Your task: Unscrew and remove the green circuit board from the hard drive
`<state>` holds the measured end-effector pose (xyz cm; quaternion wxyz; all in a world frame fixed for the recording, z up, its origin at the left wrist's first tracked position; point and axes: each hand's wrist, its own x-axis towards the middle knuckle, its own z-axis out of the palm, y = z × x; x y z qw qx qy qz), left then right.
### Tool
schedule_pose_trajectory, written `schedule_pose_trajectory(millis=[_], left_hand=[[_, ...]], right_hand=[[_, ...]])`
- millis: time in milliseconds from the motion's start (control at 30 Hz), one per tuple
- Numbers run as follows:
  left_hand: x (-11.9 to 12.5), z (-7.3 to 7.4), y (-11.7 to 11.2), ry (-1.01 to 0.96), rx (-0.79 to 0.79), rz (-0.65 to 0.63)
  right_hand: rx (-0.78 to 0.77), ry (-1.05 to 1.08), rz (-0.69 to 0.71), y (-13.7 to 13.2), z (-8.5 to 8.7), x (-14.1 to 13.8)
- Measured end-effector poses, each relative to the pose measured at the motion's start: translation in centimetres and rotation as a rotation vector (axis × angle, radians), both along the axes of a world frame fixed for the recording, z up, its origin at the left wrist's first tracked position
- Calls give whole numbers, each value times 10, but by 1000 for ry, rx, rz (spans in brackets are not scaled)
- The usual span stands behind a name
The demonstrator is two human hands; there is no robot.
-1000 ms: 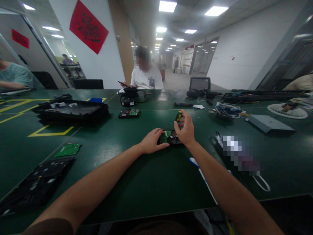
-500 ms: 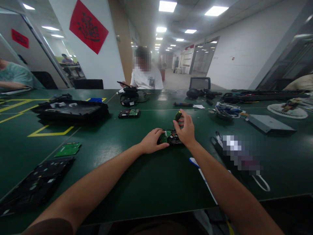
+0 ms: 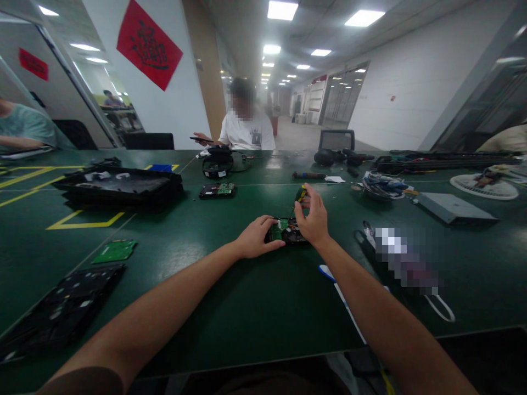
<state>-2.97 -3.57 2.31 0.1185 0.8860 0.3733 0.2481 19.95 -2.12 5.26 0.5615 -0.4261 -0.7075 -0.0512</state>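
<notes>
A hard drive (image 3: 279,230) with a green circuit board lies flat on the dark green table in front of me. My left hand (image 3: 259,237) grips it by the left end, thumb along the near edge and fingers on the far side. In my right hand (image 3: 313,218) is a screwdriver (image 3: 301,193) with a green and yellow handle, held nearly upright. Its thin shaft points down at the drive. The tip is too small to make out, and my right hand hides the drive's right end.
Left lie a loose green circuit board (image 3: 115,251), a black slotted panel (image 3: 61,307) and stacked black trays (image 3: 123,186). Another hard drive (image 3: 217,190) sits farther back. To the right are bundled cables (image 3: 382,185) and a silver box (image 3: 455,208). A person (image 3: 247,129) sits opposite with a phone.
The screwdriver handle has turned slightly in my right fingers, and those fingers have shifted a little. My left hand and the drive stay put. The person opposite has moved the phone slightly left.
</notes>
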Motion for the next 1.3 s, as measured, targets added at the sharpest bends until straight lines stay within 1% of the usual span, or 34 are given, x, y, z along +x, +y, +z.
schedule_pose_trajectory(millis=[233, 467, 667, 1100, 1300], left_hand=[[0, 0, 1, -21, 1, -7], [0, 1, -1, -10, -5, -3], [1, 0, -1, -23, 6, -4], [0, 2, -2, -20, 1, -11], [1, 1, -1, -13, 2, -2]], right_hand=[[-1, 12, -18, -1, 0, 0], [-16, -9, 7, -1, 1, -1], [-12, 4, -19, -3, 2, -1], [-20, -8, 4, -4, 3, -1], [-22, -12, 27, -3, 2, -1]])
